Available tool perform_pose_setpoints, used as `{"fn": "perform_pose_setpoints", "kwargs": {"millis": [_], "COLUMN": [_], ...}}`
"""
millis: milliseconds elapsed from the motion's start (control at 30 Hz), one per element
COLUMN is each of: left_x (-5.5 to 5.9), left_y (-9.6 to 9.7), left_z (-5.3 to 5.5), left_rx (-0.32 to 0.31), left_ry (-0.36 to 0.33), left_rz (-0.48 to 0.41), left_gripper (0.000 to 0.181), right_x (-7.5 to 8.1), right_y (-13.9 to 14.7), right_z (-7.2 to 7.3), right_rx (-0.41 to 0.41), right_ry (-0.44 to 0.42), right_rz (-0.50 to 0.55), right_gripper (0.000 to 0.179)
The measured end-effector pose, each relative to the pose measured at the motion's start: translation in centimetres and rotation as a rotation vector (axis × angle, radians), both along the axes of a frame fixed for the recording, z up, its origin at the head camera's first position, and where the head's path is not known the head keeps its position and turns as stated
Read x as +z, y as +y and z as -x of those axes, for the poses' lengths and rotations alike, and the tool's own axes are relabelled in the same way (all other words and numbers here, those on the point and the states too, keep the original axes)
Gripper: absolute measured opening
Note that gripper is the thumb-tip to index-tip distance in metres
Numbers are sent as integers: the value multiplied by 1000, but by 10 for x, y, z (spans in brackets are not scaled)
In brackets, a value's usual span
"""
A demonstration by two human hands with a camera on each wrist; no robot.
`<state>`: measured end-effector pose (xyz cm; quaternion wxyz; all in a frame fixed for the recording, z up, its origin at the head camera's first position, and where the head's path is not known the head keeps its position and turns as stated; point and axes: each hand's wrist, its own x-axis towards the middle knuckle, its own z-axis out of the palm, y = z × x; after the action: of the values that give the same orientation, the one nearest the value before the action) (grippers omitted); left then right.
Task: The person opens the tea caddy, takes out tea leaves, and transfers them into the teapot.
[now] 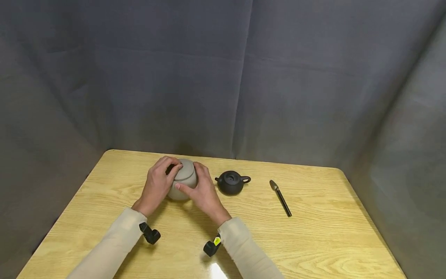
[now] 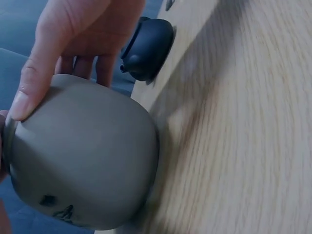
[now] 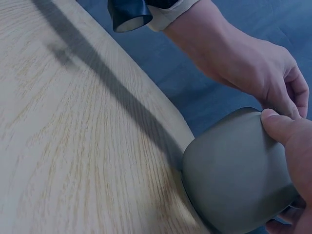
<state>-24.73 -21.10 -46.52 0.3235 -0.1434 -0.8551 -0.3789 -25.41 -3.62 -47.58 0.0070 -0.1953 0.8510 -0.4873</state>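
Note:
A grey-beige rounded jar (image 1: 182,190) with a lid (image 1: 188,169) stands on the table, left of the middle. My right hand (image 1: 206,193) holds its body from the right, thumb across the front near the shoulder. With curled fingers, my left hand (image 1: 158,185) pinches the lid at its left side; the fingertips are partly hidden. In the left wrist view, dark marks show low on the jar's wall (image 2: 92,146), and the right thumb lies near its rim. The right wrist view shows the left hand (image 3: 263,73) bent over the top of the jar (image 3: 234,170).
A small black teapot (image 1: 230,188) stands just right of the jar, handle toward the right. Farther right lies a black-handled brush or pen-like tool (image 1: 283,201) with a brownish tip. Grey curtains (image 1: 296,97) surround the wooden table (image 1: 327,217).

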Motion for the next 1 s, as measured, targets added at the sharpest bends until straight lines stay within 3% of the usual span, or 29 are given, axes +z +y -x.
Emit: {"fn": "perform_pose_setpoints", "kwargs": {"millis": [233,467,667,800,1000], "left_x": [2,-2,-5,-4,-1], "left_y": [-2,-2,-5,-8,-12], "left_z": [-4,-1,-2,-5,-13], "left_rx": [-31,-31,-29,-64,-88], "left_ry": [-15,21,-21,-85,-182], "left_rz": [37,36,63,63,84], "left_gripper": [7,7,8,20,53], "right_x": [0,2,-2,-2,2], "right_y": [-1,-1,6,16,31], "right_z": [-3,-1,-2,-4,-9], "right_rx": [-12,-13,23,55,74], "right_ry": [3,11,-64,-125,-135], "right_rz": [4,-4,33,48,10], "right_gripper": [95,96,95,97,101]}}
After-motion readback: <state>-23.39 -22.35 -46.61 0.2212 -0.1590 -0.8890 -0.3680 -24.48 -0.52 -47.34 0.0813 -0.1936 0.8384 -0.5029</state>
